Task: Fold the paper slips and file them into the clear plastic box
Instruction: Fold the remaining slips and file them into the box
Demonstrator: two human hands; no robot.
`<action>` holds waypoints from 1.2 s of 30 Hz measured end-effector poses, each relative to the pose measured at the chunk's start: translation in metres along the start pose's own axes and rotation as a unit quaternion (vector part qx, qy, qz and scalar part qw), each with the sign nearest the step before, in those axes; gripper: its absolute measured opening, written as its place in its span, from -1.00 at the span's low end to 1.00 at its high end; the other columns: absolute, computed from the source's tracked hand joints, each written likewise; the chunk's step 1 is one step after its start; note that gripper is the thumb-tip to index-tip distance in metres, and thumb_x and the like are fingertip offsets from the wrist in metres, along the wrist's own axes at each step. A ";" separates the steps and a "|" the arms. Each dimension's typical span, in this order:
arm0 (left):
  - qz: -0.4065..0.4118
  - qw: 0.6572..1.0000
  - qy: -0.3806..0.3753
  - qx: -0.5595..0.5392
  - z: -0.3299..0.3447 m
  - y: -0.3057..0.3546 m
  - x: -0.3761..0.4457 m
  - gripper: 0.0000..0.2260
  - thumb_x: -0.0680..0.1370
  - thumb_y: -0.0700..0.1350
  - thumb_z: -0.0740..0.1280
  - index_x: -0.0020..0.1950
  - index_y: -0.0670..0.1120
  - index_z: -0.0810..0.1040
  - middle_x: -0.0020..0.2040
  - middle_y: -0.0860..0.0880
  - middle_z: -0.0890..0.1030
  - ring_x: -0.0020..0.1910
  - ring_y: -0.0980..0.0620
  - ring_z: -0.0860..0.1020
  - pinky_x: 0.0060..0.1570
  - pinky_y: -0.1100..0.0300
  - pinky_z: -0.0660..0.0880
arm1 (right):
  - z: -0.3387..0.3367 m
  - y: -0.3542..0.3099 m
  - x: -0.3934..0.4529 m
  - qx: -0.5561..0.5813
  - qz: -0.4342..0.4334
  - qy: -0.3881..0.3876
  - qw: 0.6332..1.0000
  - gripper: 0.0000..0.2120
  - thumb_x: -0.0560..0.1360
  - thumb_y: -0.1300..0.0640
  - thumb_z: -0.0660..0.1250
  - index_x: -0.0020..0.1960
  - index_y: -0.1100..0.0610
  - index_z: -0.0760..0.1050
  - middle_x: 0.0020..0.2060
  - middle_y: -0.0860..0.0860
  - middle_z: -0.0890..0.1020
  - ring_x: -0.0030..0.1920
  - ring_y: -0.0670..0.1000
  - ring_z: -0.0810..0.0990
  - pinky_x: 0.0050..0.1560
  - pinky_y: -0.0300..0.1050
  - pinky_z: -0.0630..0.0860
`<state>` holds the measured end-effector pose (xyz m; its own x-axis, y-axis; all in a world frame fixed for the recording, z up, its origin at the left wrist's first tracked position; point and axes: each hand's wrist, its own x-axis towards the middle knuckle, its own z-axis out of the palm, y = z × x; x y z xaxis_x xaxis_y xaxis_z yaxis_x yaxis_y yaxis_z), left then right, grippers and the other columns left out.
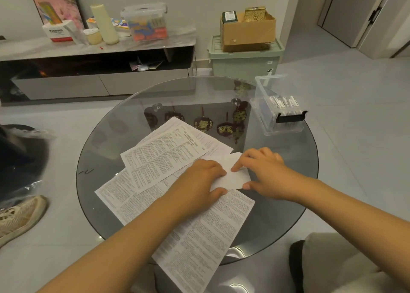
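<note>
Several printed paper slips (159,157) lie fanned over the round glass table (288,195). On top of them, near the middle, a partly folded white slip (233,177) is pressed flat by both hands. My left hand (199,179) pinches its left edge between thumb and fingers. My right hand (264,170) holds its right edge, index finger pressing on the paper. The clear plastic box (279,106) stands open at the table's far right, apart from the hands, with several folded slips upright inside.
One long slip (199,248) overhangs the table's near edge. Red ornaments (224,126) show under the glass. A shoe (20,215) lies on the floor at left, a cushion (337,264) at lower right. A TV cabinet (97,48) and green bin (244,64) stand behind.
</note>
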<state>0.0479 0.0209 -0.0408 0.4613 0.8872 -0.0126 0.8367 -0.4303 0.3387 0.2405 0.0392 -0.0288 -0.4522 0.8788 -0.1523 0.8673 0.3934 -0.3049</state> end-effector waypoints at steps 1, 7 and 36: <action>0.013 1.000 0.001 0.020 -0.001 0.001 0.000 -0.63 0.57 0.06 0.23 0.37 0.00 0.41 0.35 0.07 0.42 0.32 0.08 0.30 0.32 0.20 0.26 | -0.001 -0.001 0.000 -0.008 -0.007 -0.002 1.000 -0.60 0.49 -0.04 0.32 0.30 -0.16 0.33 0.27 -0.16 0.31 0.29 -0.03 0.18 0.25 -0.13 0.08; -0.010 0.997 0.056 -0.043 -0.002 0.000 0.004 -0.77 0.60 -0.10 0.18 0.13 -0.03 0.60 -0.02 0.05 0.61 -0.03 0.10 0.48 -0.04 0.21 0.45 | -0.001 -0.003 0.002 -0.027 -0.029 0.027 0.999 -0.61 0.44 -0.21 0.30 0.21 -0.09 0.44 0.13 -0.17 0.44 0.19 -0.05 0.28 0.20 -0.15 0.18; -0.063 0.992 0.103 -0.022 0.007 0.007 0.018 -0.80 0.60 -0.13 0.21 0.13 -0.05 0.59 0.09 0.03 0.53 0.07 0.08 0.45 0.05 0.25 0.41 | -0.008 0.007 0.009 0.048 0.040 0.030 0.998 -0.73 0.39 -0.02 0.45 0.05 0.05 0.56 -0.06 -0.05 0.54 0.04 -0.06 0.33 -0.03 -0.19 0.35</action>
<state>0.0645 0.0328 -0.0454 0.2796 0.9507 0.1340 0.8684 -0.3100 0.3870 0.2446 0.0526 -0.0245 -0.3660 0.9223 -0.1241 0.8754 0.2960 -0.3823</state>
